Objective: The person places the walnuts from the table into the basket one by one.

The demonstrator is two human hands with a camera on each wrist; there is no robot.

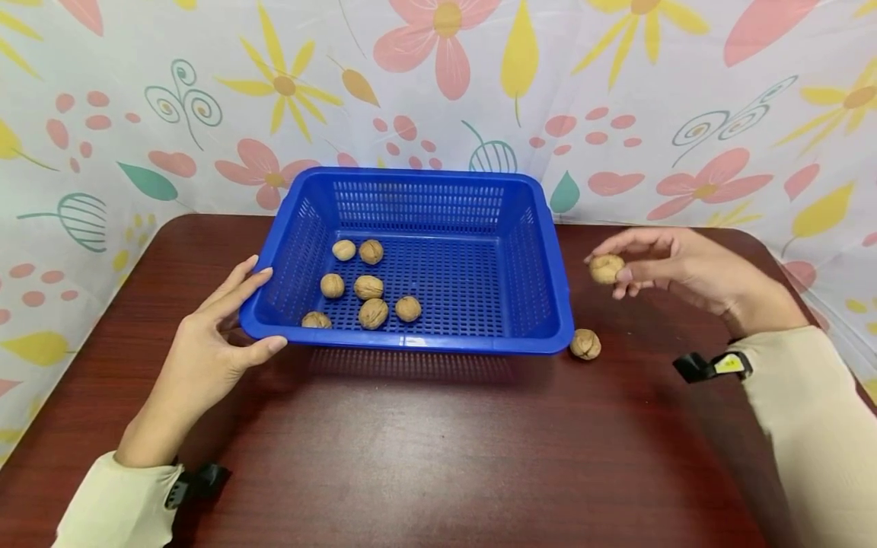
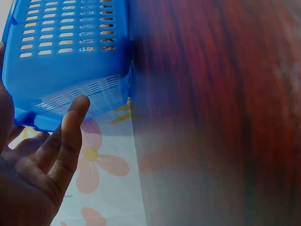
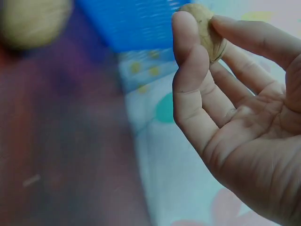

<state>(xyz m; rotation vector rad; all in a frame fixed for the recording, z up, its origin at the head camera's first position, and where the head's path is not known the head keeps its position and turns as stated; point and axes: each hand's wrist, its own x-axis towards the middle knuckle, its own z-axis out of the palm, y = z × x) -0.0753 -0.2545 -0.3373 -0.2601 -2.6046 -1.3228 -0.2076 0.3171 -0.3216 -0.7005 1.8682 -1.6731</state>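
A blue plastic basket point(image 1: 404, 342) with slotted walls stands on the table, several walnuts point(image 1: 373, 313) lying in its left half. My left hand point(image 1: 205, 339) holds its front left corner, thumb at the front rim and fingers at the left rim. In the left wrist view, that hand's fingers point(image 2: 71, 136) lie by the basket's outer wall point(image 2: 61, 70). Right of the basket, my right hand point(image 1: 685, 270) pinches a walnut point(image 1: 606, 269) between thumb and fingers above the table. That walnut point(image 3: 207, 33) shows at the fingertips in the right wrist view.
Another walnut point(image 1: 585, 344) lies on the table by the basket's front right corner. The dark red-brown wooden table point(image 1: 438, 457) extends in front. Behind it hangs a white sheet point(image 1: 425, 106) with a flower and leaf print. Both wrists wear black straps.
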